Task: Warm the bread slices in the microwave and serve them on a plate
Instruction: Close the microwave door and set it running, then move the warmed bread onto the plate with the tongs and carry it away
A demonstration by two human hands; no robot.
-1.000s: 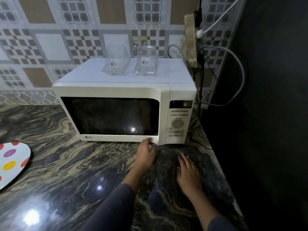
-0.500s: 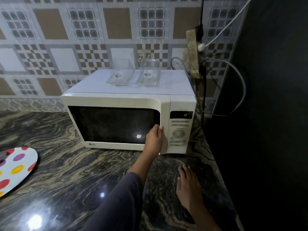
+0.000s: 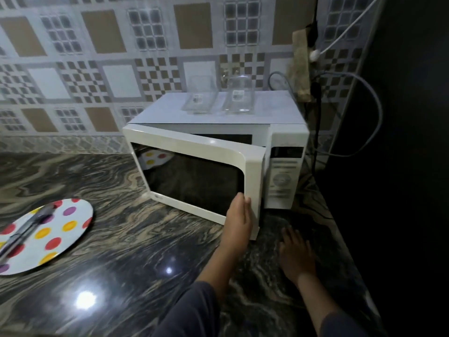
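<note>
Half a second earlier the door [image 3: 194,152] of the microwave [image 3: 284,176] had been shut, with the left hand [image 3: 239,220] at its right-hand edge. At this moment the door stood partly swung out on its left hinge, and the left hand gripped its free edge, fingers curled round it. The right hand [image 3: 295,256] lay flat and relaxed on the counter [image 3: 136,251], holding nothing, as before.

The cavity was therefore accessible, but only a dark strip of it showed above the door. No bread slices could be seen, either inside or on the counter. The spotted plate [image 3: 65,229] lay well to the left, with a dark utensil [image 3: 29,224] resting across it.

Clearances:
- Swing path to the left of the door was bare counter; the plate lay well outside it.
- The dark wall [image 3: 401,166] and hanging cables [image 3: 364,105] crowded the right side, so any reach should probably come from the front or left.
- Two clear containers [image 3: 200,98] stood on top of the microwave, clear of the door.
</note>
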